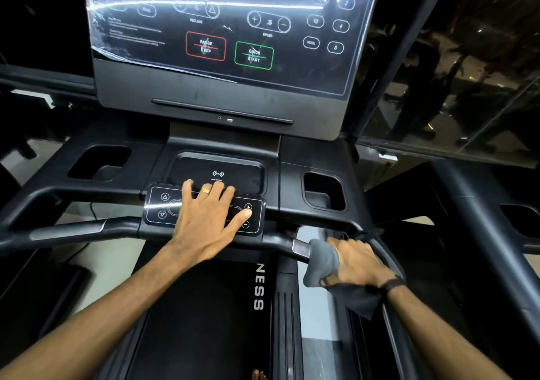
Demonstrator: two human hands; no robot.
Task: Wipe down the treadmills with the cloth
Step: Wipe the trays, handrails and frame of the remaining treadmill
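Dark treadmill (315,151): left hand (209,216) fingers spread on keypad (157,207); right hand (358,262) fingers, hidden, clutch cloth (323,262).

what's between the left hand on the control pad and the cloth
In the head view, a bare stretch of black handlebar with its silver grip sensor separates left hand from cloth.

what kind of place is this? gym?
Most likely a gym. The treadmill console shows incline, speed, pause/stop and quick start controls, a handlebar crosses below it, and a running belt lies underneath. The right hand holds a grey cloth on the bar.
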